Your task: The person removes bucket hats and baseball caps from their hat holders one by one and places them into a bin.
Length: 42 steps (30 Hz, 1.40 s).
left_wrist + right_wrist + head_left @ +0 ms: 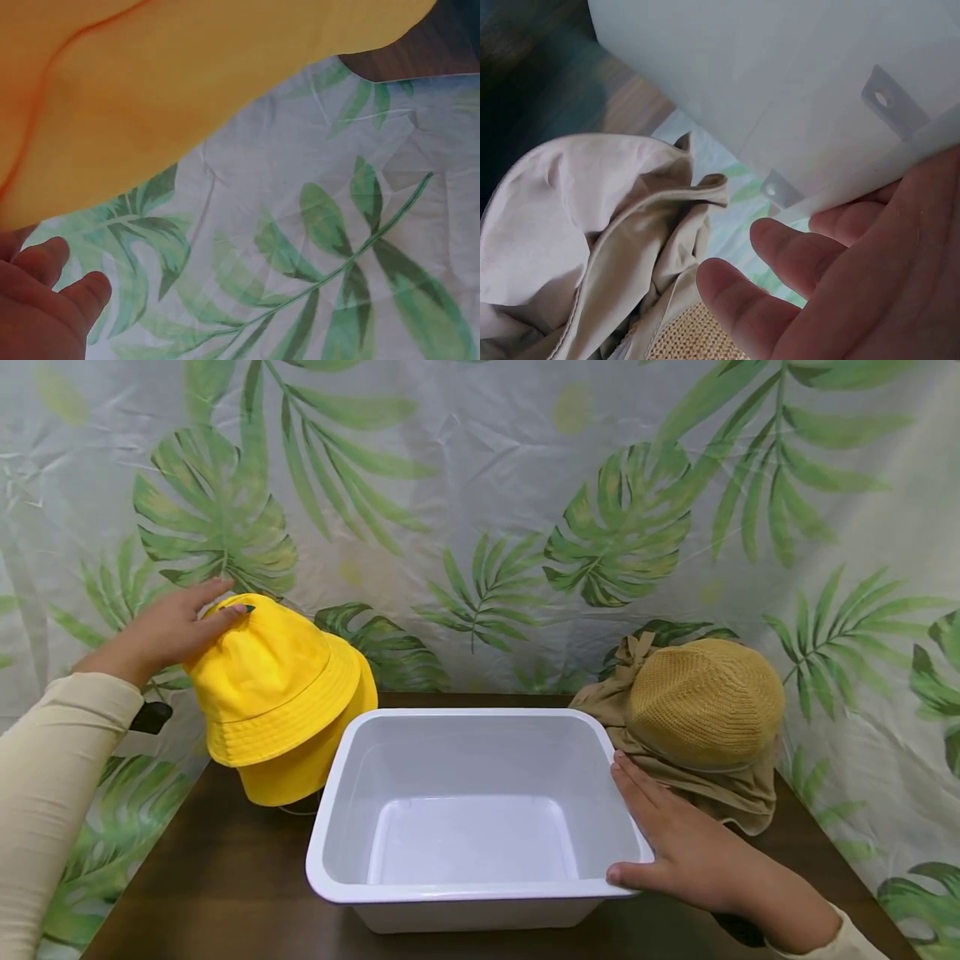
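On the left, my left hand (168,625) pinches the crown of a yellow bucket hat (273,668), thumb on top. That hat tilts over a second yellow hat (288,781) beneath it. In the left wrist view, yellow fabric (150,97) fills the upper left, with several fingertips (90,296) below its edge. A white plastic tub (480,891) stands in the middle, nothing inside it. My right hand (693,852) rests on the tub's right rim with fingers extended and the thumb at the near corner. From the right wrist, the fingers (787,259) show beside the tub's outer wall (727,67).
To the right of the tub sits a tan knitted hat (708,702) on top of brown folded fabric (738,797). The dark wooden table (225,877) backs onto a leaf-printed cloth (487,460).
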Motion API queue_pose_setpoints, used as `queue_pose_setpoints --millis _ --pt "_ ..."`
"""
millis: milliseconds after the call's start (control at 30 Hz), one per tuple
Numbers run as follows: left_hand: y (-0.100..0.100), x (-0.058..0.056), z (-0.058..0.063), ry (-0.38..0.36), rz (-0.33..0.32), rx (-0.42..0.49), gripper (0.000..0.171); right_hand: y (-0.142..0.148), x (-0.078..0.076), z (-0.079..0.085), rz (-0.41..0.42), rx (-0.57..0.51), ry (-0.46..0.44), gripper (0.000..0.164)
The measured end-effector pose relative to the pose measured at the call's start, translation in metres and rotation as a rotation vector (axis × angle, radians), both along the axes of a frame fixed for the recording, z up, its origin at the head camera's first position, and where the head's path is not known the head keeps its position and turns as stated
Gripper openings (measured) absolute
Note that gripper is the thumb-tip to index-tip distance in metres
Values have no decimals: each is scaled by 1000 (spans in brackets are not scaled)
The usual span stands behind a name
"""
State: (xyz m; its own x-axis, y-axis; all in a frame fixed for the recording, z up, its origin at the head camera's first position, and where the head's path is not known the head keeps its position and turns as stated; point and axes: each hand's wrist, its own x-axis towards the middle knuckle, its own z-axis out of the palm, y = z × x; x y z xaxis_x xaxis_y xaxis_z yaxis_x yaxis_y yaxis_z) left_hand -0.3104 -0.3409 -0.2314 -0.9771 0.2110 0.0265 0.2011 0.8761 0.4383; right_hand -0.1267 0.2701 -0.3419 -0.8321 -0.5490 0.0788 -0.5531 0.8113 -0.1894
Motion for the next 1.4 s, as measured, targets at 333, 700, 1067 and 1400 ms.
queue_pose_setpoints --millis 333,700,1067,1400 --pt "0 0 -10 -31 6 29 81 -1 1 0 -4 -6 2 104" --pt "7 0 -10 9 18 8 77 0 1 0 -15 -4 12 103" --pt "8 0 -16 56 12 24 73 0 1 -1 -16 -2 3 103" --pt "13 5 -7 43 10 81 66 0 0 -1 -19 -11 -20 103"
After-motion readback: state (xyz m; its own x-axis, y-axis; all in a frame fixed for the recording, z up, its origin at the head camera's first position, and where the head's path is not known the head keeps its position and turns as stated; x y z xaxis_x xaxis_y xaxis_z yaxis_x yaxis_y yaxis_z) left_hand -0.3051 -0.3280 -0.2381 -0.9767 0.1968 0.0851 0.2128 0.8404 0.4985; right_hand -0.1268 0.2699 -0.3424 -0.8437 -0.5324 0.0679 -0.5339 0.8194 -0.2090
